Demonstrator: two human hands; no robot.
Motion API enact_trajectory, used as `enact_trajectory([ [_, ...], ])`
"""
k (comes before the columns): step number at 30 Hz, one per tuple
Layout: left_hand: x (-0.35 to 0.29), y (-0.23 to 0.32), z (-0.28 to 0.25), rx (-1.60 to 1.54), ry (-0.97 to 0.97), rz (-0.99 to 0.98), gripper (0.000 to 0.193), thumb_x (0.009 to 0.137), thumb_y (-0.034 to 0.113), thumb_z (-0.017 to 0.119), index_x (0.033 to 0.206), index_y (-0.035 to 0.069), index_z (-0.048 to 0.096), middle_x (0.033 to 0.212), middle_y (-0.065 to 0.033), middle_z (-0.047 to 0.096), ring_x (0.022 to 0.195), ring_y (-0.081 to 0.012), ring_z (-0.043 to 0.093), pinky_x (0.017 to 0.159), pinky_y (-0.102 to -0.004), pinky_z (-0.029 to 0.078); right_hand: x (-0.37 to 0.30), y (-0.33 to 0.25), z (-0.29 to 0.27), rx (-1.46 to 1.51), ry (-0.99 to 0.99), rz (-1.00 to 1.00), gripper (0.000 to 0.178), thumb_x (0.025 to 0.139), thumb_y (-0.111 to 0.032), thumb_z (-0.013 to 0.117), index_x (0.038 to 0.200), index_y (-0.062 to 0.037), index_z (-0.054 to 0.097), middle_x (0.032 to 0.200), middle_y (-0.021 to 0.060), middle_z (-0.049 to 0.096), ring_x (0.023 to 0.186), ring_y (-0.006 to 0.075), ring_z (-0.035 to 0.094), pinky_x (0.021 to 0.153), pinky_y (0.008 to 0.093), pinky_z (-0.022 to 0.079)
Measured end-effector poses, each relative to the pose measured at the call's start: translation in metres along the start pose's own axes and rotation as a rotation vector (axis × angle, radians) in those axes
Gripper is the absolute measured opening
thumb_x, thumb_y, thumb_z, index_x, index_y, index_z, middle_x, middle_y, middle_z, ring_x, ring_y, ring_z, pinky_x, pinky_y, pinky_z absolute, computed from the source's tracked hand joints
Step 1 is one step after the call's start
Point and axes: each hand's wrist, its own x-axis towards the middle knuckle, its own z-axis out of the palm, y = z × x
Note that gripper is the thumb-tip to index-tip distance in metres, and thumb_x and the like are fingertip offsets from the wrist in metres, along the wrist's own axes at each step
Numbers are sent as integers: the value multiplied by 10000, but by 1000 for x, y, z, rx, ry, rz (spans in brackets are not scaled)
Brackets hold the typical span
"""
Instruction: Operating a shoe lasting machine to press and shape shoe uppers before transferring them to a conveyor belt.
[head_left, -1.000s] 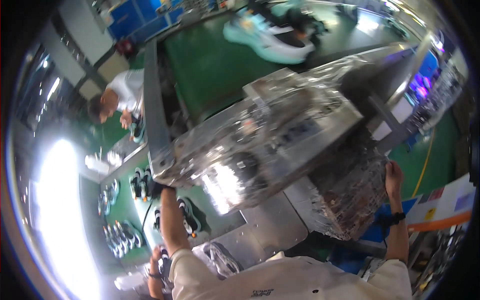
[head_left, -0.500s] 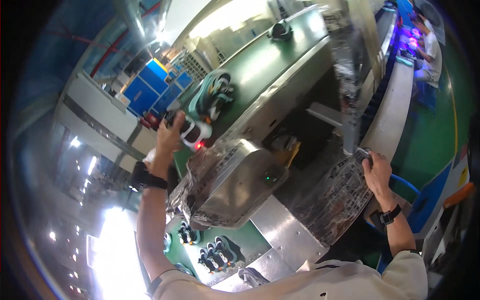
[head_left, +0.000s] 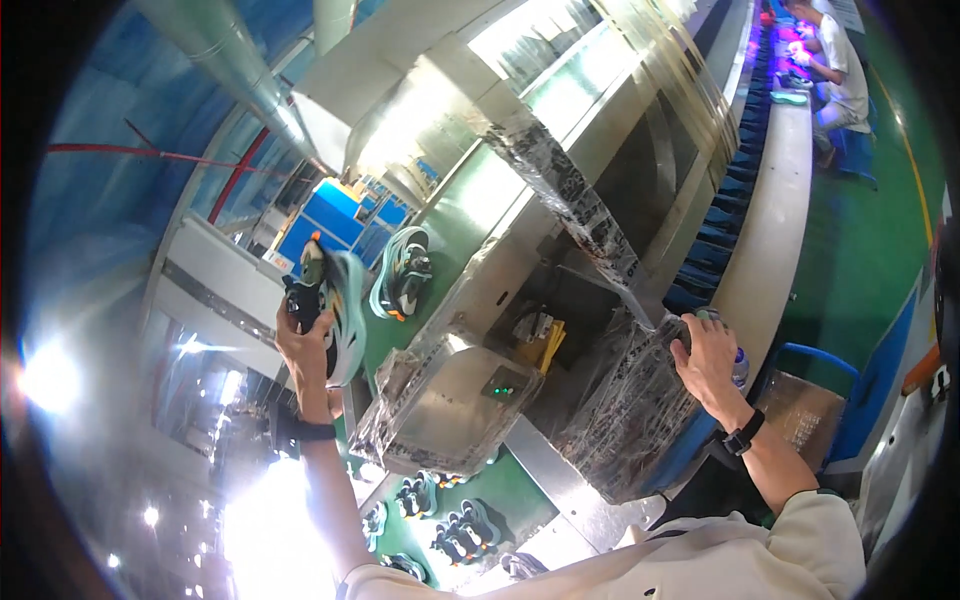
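Note:
My left hand [head_left: 303,348] is closed around a dark sneaker [head_left: 312,275] with orange accents, raised at the left of the conveyor. A pale teal sole [head_left: 350,315] shows along the sneaker's right side; whether it is attached I cannot tell. My right hand [head_left: 715,370] rests at the corner of a plastic-wrapped machine panel [head_left: 630,410], thumb and fingers apart. Close to those fingers are a small roundish object and a purple-topped container [head_left: 740,367], both partly hidden. Another teal-soled pair of shoes [head_left: 403,272] lies on the green conveyor [head_left: 460,215] beyond my left hand.
A metal machine housing [head_left: 445,405] with small green lights stands between my arms. Below it, several shoes [head_left: 465,532] sit on a lower green belt. A slanting wrapped metal bar [head_left: 570,185] crosses ahead. At the far right, a person [head_left: 840,70] sits by a curved line [head_left: 775,220].
My left hand has lifted and moved left, with the sneaker now upright in it. The view has shifted; my right hand stays by the panel corner. A dark shoe farther up the conveyor no longer shows.

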Motion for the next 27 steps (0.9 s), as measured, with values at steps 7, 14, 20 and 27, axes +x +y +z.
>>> enact_trajectory([
  [7, -165, 84, 48, -573, -459, 66, 779, 732, -20, 818, 1408, -42, 430, 1329, -123, 553, 1135, -210, 589, 972, -342, 493, -1, 9, -11, 180, 163, -312, 513, 854, -283, 709, 1277, -42, 546, 1210, 172, 618, 1094, 323, 595, 976, 454, 426],
  [14, -281, 74, 135, -746, -1029, -43, 830, 717, -95, 799, 1447, 35, 425, 1329, -84, 548, 1173, -161, 540, 994, -306, 450, -15, -26, -56, 1000, -221, -369, 570, 820, -397, 754, 1248, -53, 604, 1322, 129, 570, 1252, 259, 527, 1035, 388, 428],
  [20, -291, 28, 136, -458, -964, 84, 666, 758, 277, 825, 1300, -8, 561, 1253, -198, 611, 1165, -320, 594, 1082, -437, 367, -28, -68, -97, 469, -489, -375, 715, 694, -303, 812, 1305, -48, 540, 1243, 159, 606, 1114, 320, 609, 960, 412, 479],
  [27, -332, -6, 153, -526, -563, 367, 638, 878, 430, 675, 1319, -10, 534, 1304, -216, 547, 1239, -382, 480, 1046, -472, 377, -30, -128, -62, -30, -697, -539, 621, 667, -267, 790, 1181, -12, 552, 957, 206, 680, 910, 381, 674, 789, 465, 534],
])
